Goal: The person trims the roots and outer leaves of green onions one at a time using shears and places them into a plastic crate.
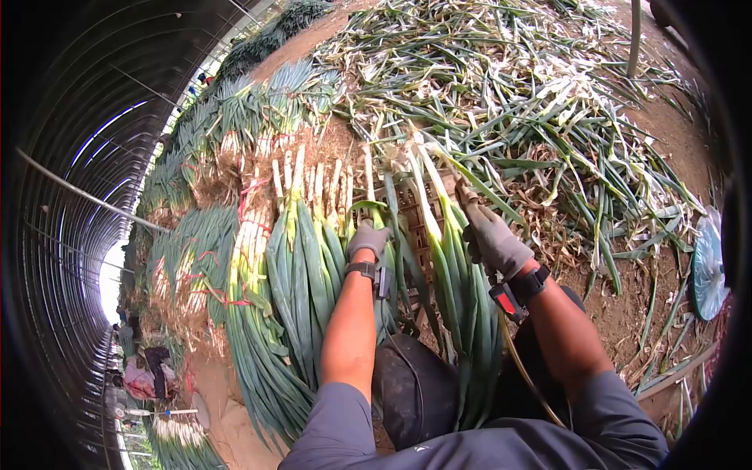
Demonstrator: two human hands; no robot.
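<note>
The person sits or crouches with both arms stretched forward, and each hand wears a grey glove. The left hand (366, 239) is at the right end of a row of leeks (301, 235), which lie side by side with their white stems pointing to the far side. Its fingers are bent narrowly near a leek there, but I cannot tell whether they grip it. The right hand (497, 241) is just beside some loose leeks (460, 286), on their right side; its fingers reach to the far side, and I cannot tell if they hold something. These loose leeks lie between the two hands, and their long green leaves come down near the person's dark trousers (415, 384). A brown slatted crate (415, 235) shows partly under them. A thin hose (521, 364) runs near the right forearm, and a black strap (534, 282) is around the right wrist. On the left are bundles of leeks (184, 251), some with red ties (225, 300). On the far right lies a large heap of leaves (501, 94), and nearer on the right stands a blue plastic object (709, 266).
</note>
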